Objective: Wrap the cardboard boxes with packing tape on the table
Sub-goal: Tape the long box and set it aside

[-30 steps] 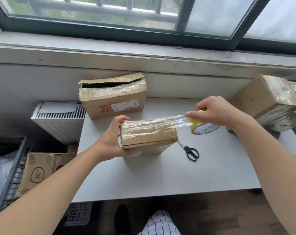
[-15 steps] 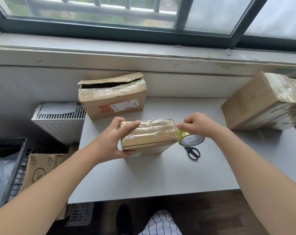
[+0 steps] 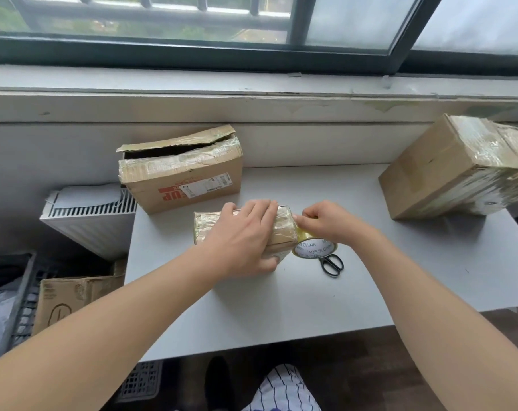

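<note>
- Box [image 3: 205, 230] lies mid-surface [image 3: 281, 307], long axis left to right, straight ahead of both hands; only its two ends show.
- Left hand [image 3: 243, 237] lies across the top, fingers straight, pressing down and hiding most of the lid.
- Right hand [image 3: 326, 221] is clamped on the roll [image 3: 314, 250], which touches the box's right end; this hand is nearer that end.
- Any tape strand between roll and box cannot be made out.
- Scissors [image 3: 332, 264] sit just beside the roll, blades hidden.
</note>
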Demonstrator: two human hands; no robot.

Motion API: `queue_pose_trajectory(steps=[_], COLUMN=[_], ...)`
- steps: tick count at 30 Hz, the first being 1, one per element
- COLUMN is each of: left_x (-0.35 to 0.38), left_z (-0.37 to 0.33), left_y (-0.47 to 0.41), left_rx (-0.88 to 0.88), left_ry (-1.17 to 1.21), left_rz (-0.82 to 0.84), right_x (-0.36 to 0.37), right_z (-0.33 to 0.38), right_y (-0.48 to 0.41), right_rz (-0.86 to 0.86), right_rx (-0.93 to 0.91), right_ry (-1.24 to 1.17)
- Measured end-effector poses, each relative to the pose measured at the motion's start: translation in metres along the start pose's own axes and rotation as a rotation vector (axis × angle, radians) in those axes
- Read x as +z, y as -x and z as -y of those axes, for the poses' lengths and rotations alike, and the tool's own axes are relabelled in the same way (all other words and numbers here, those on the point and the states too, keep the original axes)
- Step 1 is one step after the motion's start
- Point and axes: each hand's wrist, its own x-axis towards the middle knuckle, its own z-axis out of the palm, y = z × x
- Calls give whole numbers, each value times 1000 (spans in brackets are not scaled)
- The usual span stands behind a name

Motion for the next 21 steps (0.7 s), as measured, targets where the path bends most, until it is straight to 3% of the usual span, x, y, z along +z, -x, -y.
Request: queue_pose_trajectory(steps=[5,11,21], left_x=[5,0,-7], left_z=[-8,-21,-15], left_y=[-7,-21,-16], left_rx=[-46,-149,-124], left_ry=[-19,-4,43], left_rz=[-63,8,34], right_x=[1,2,2], right_z=[-3,-4,1], right_y=[0,0,6], right_rz=[27,33,-20], right_rx=[1,2,-6], right_ry=[-50,-101,-55])
